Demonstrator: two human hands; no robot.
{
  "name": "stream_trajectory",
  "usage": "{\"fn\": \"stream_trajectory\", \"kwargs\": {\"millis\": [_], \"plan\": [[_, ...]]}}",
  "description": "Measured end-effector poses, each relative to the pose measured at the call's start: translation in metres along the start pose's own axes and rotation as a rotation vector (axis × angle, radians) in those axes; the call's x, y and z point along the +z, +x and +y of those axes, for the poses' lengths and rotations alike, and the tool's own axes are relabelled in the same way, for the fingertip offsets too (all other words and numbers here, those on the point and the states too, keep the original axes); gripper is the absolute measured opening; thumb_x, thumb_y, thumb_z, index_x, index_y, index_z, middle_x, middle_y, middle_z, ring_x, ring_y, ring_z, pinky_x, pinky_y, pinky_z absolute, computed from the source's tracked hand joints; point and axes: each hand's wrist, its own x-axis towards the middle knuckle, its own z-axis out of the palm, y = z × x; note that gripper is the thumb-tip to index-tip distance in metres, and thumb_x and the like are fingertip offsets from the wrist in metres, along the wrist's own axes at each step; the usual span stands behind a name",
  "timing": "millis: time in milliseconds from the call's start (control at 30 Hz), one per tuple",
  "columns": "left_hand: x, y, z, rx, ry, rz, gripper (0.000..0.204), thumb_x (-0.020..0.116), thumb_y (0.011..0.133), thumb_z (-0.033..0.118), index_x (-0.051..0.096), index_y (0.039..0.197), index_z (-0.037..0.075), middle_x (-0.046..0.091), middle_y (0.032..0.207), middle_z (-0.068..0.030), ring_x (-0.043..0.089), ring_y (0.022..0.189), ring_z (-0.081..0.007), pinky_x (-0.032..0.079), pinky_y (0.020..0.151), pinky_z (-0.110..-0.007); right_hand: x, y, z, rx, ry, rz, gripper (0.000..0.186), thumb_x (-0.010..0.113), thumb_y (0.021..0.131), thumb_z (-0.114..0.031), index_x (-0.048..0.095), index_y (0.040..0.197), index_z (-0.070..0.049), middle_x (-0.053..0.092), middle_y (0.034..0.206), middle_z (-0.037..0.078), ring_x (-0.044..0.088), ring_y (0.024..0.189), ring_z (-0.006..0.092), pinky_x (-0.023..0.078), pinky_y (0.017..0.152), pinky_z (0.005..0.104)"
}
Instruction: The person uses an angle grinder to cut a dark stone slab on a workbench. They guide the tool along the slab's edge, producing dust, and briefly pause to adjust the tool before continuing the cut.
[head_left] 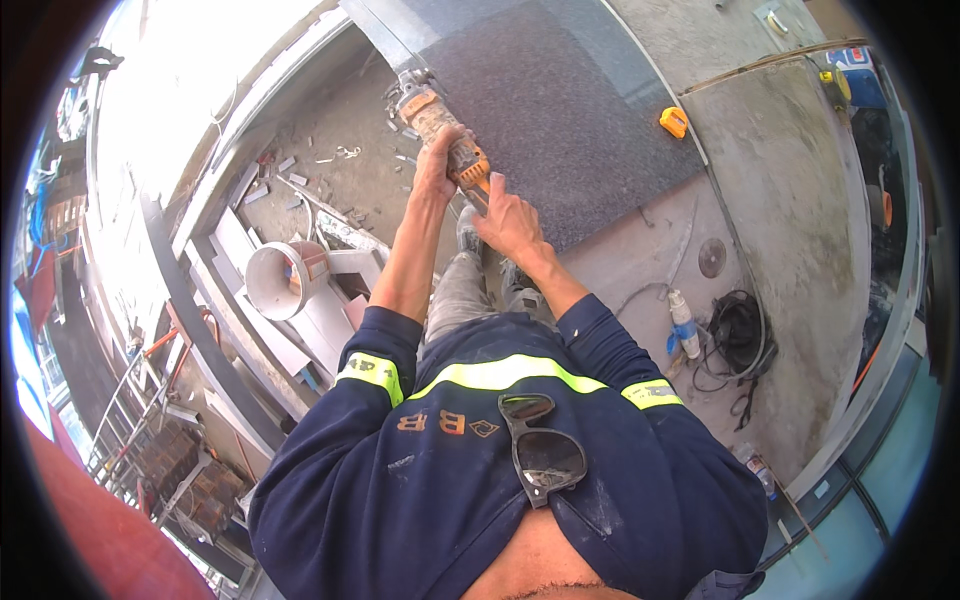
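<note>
A dusty orange-and-grey angle grinder (426, 110) points away from me, its head at the left edge of a dark speckled stone slab (556, 140). My left hand (437, 163) is closed round the middle of the grinder's body. My right hand (505, 215) grips the rear handle, with one finger lying along it. I cannot make out the disc clearly. A yellow tape measure (673, 122) lies on the slab near its right edge. My legs and boots show below the tool.
An off-white bucket (285, 280) stands among offcut boards at left, with scattered chips on the concrete floor (335, 140). Metal rails and clutter line the far left. At right are a white-and-blue cylinder (682, 322), a black bag (740, 335), cables and a blue box (855, 78).
</note>
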Motion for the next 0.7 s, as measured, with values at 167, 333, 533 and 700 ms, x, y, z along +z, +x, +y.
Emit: {"fn": "stream_trajectory", "kwargs": {"millis": [167, 333, 533, 700], "plan": [[0.001, 0.001, 0.001, -0.005, 0.005, 0.011, 0.039, 0.082, 0.095, 0.02, 0.063, 0.123, 0.0, 0.077, 0.106, -0.0147, 0.078, 0.093, -0.0254, 0.068, 0.082, -0.043, -0.001, 0.001, -0.006, 0.016, 0.008, -0.006, 0.06, 0.075, 0.092, -0.019, 0.039, 0.135, 0.002, 0.076, 0.104, 0.036, 0.076, 0.101, 0.0534, 0.06, 0.094, 0.0599], [0.001, 0.001, 0.004, -0.014, 0.031, 0.028, 0.039, 0.082, 0.095, 0.021, 0.063, 0.122, 0.0, 0.077, 0.103, -0.0144, 0.078, 0.09, -0.0251, 0.068, 0.08, -0.043, -0.005, 0.001, -0.01, 0.018, 0.011, -0.016, 0.061, 0.075, 0.092, -0.018, 0.04, 0.137, 0.003, 0.076, 0.106, 0.036, 0.076, 0.103, 0.0534, 0.06, 0.095, 0.0594], [0.001, 0.001, 0.007, 0.014, -0.023, -0.034, 0.046, 0.074, 0.101, 0.032, 0.057, 0.129, -0.001, 0.075, 0.109, -0.0185, 0.078, 0.094, -0.0308, 0.068, 0.084, -0.046, -0.016, 0.008, -0.021, 0.046, -0.014, -0.06, 0.061, 0.074, 0.092, -0.016, 0.041, 0.139, 0.005, 0.076, 0.109, 0.036, 0.075, 0.107, 0.053, 0.059, 0.098, 0.0593], [0.002, 0.014, 0.026, -0.002, -0.009, 0.026, 0.051, 0.066, 0.107, 0.041, 0.053, 0.133, -0.001, 0.072, 0.111, -0.0193, 0.078, 0.096, -0.0337, 0.068, 0.086, -0.049, -0.014, 0.041, -0.036, 0.006, -0.046, -0.053, 0.06, 0.073, 0.091, -0.014, 0.041, 0.139, 0.005, 0.076, 0.111, 0.037, 0.075, 0.108, 0.0523, 0.057, 0.101, 0.0601]]}}
